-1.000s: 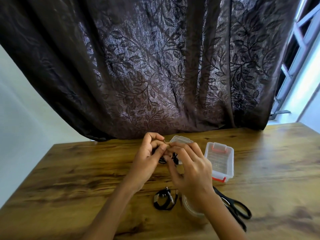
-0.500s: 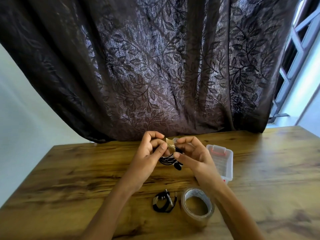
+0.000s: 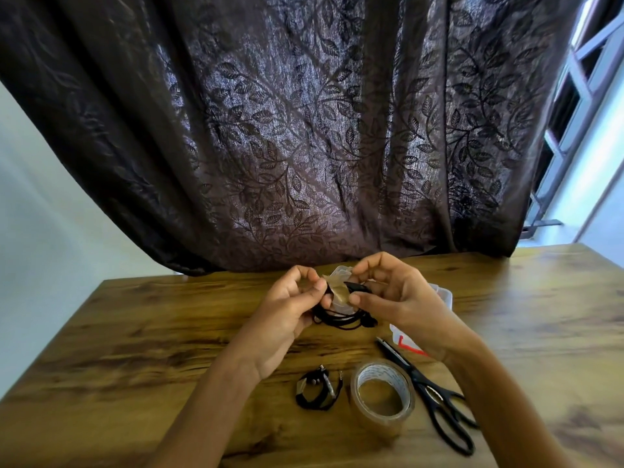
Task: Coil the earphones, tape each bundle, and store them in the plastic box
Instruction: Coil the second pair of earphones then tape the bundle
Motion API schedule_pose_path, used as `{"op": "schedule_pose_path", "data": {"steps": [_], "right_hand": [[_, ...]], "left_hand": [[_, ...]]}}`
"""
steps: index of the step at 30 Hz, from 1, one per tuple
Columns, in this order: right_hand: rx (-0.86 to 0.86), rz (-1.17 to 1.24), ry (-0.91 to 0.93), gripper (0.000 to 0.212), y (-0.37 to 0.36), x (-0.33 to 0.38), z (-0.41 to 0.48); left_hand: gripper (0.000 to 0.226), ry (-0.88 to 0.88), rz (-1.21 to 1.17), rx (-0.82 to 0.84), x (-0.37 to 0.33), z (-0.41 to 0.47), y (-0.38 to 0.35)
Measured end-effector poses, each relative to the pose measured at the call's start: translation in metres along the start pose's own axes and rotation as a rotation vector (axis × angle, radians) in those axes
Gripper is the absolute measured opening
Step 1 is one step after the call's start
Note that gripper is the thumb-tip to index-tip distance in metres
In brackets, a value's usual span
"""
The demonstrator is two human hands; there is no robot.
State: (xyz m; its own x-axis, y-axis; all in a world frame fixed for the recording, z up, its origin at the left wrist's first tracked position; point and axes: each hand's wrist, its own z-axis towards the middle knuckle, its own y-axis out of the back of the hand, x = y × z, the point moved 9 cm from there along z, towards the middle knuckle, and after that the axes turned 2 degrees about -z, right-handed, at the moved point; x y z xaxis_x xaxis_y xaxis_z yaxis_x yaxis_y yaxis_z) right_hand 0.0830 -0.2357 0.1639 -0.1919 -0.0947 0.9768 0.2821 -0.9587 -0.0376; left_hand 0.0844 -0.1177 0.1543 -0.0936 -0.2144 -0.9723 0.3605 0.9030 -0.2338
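Note:
Above the table's middle, my left hand [image 3: 290, 309] and my right hand [image 3: 391, 298] hold a coiled black earphone bundle [image 3: 341, 319] between them. A strip of brownish clear tape [image 3: 339, 290] sticks up from the coil, pinched between my left thumb and my right fingertips. Loops of the cord hang below my fingers. A second black earphone coil [image 3: 317, 390], bound with tape, lies on the table near me. The clear plastic box [image 3: 442, 295] with red latches sits behind my right hand, mostly hidden.
A roll of clear tape [image 3: 383, 396] stands on the wooden table [image 3: 135, 332] right of the taped coil. Black scissors [image 3: 435, 396] lie right of the roll. A dark leaf-patterned curtain [image 3: 304, 130] hangs behind the table, with a window frame at the far right.
My right hand has drawn up and back from the coil's front, uncovering the tape roll and scissors. The tape strip now shows between both hands, and the coil sits slightly higher.

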Motion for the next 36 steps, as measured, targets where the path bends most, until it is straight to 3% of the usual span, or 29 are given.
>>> {"op": "schedule_pose_path", "data": {"steps": [3, 7, 12, 17, 21, 25, 31, 36], "right_hand": [[-0.047, -0.029, 0.016, 0.027, 0.003, 0.003, -0.002], [-0.107, -0.119, 0.08, 0.026, 0.004, 0.01, -0.006], [-0.265, -0.416, 0.208, 0.024, 0.01, 0.021, -0.011], [-0.303, -0.647, 0.325, 0.027, 0.005, 0.033, -0.014], [-0.258, -0.654, 0.304, 0.031, 0.004, 0.028, -0.012], [-0.225, -0.461, 0.158, 0.037, 0.009, 0.015, -0.008], [-0.173, 0.186, -0.119, 0.049, 0.008, -0.005, -0.008], [-0.178, 0.32, -0.19, 0.054, 0.007, -0.009, -0.012]], "left_hand": [[0.009, 0.014, -0.045, 0.004, 0.001, -0.001, -0.006], [0.012, -0.036, 0.127, -0.053, -0.002, -0.002, -0.008], [0.012, -0.116, 0.268, -0.138, -0.01, -0.002, -0.006], [0.008, -0.095, 0.178, -0.111, -0.011, -0.003, -0.008], [0.004, -0.073, 0.134, -0.103, -0.007, -0.003, -0.006], [0.004, -0.108, 0.174, -0.125, -0.007, -0.005, -0.004], [0.005, -0.203, 0.215, -0.16, -0.013, -0.006, -0.005], [0.006, -0.209, 0.246, -0.171, -0.013, -0.005, -0.003]]}}
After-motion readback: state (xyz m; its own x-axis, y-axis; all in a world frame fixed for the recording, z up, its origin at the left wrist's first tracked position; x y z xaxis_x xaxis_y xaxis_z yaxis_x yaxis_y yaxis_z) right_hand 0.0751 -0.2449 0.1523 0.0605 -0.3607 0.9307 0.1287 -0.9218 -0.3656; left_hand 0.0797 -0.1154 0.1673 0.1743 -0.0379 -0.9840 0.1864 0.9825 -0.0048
